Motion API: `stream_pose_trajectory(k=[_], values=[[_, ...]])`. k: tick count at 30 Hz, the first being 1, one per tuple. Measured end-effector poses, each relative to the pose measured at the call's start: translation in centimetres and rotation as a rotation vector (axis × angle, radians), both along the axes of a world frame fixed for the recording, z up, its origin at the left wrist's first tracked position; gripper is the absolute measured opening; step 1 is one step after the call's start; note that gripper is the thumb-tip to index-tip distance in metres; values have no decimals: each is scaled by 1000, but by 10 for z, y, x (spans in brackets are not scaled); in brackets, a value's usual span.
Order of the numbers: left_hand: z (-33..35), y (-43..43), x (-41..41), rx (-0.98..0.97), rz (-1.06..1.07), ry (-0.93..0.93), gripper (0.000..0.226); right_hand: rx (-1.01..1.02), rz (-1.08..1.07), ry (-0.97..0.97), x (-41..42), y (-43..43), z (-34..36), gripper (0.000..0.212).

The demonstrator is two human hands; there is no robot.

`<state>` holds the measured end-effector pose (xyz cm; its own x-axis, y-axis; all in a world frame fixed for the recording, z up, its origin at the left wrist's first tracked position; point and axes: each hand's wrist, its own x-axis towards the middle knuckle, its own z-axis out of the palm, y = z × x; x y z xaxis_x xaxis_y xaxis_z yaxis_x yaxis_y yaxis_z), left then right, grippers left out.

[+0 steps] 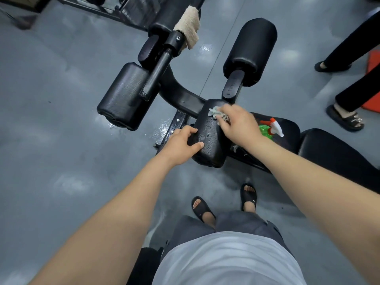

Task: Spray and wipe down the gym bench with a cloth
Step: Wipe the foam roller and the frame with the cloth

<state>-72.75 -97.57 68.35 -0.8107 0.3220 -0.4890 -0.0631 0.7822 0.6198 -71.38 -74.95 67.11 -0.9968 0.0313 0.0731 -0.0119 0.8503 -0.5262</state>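
The right hand (236, 122) is pinching a bunched cloth (216, 113) and pressing it onto the far end of the near pad (207, 140), which is beaded with droplets. The left hand (181, 140) is gripping the pad's left side. The bench (329, 149) is running off to the right, with the bottle (271, 128) lying on its seat just beside the right hand. A loose left grip could let the pad turn. A wide sweep is risking knocking the bottle off, and the wet floor (162, 128) is inviting a slip.
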Motion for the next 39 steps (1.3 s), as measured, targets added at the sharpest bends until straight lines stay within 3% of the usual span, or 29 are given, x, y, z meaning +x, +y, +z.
stream_pose_trajectory(k=[3,9,15,18,23,32,39], values=[[3,-1,-3,77,31,-38,49,7,105,-35,14,10,-3,30],[-1,-1,-8,117,51,6,12,-37,-150,-30,-9,24,-5,31],[-7,3,-7,148,54,49,23,82,144,19,13,8,0,32],[-4,5,-6,135,59,49,19,150,137,-2,-2,16,5,32],[-3,6,-2,125,52,60,18,136,-87,-56,-32,20,4,30],[-4,5,-2,164,62,65,19,100,227,-31,21,2,6,31],[-3,7,1,137,38,83,19,60,-35,-79,-25,20,5,25]])
